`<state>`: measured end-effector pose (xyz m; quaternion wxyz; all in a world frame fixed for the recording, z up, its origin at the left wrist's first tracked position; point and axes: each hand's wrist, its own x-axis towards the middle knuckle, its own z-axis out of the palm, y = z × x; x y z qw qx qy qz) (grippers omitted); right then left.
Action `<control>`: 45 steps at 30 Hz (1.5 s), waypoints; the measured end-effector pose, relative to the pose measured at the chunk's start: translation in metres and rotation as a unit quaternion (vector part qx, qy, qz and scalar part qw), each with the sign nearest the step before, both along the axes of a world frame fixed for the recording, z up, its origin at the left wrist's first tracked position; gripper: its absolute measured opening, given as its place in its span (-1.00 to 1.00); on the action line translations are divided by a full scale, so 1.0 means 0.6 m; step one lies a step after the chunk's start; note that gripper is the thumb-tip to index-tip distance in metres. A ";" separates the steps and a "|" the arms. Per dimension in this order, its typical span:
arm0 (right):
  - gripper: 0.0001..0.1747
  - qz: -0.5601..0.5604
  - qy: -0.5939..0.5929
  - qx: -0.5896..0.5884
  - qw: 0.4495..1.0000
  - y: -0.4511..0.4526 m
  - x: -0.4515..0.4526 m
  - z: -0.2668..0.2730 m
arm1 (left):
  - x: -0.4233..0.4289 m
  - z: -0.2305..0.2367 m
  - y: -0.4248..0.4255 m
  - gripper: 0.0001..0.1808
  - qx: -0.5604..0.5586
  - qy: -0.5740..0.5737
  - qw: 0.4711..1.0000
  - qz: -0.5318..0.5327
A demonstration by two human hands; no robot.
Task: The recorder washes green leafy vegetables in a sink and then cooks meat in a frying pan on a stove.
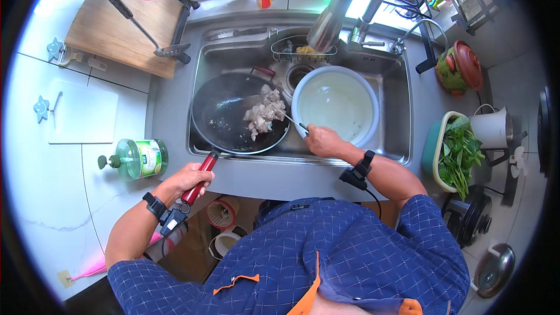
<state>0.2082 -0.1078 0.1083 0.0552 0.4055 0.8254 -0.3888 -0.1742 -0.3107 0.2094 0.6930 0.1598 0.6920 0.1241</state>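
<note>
My left hand [188,180] is wrapped around the red handle [199,180] of a dark frying pan [221,113]. The pan sits over the left part of a steel sink. In my right hand [324,141] is a thin metal utensil [291,119] with a dark handle; its tip reaches into pale chunks of meat [263,113] at the pan's right side. What kind of head the utensil has is hidden by the meat. Right beside the pan, a round white basin [337,103] holds clear liquid, with my right hand over its near left rim.
A faucet [328,26] hangs above the basin's far side. On the left are a wooden cutting board [127,22] and a green pump bottle [142,159]. Leafy greens [461,153] fill a container at right, near a lidded pot [461,68]. A knife [236,33] lies behind the sink.
</note>
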 end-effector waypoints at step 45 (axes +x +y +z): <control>-0.15 -0.745 0.449 -0.154 0.468 -0.242 0.681 0.152 | 0.475 0.045 0.058 -0.73 0.444 0.030 0.868 -0.219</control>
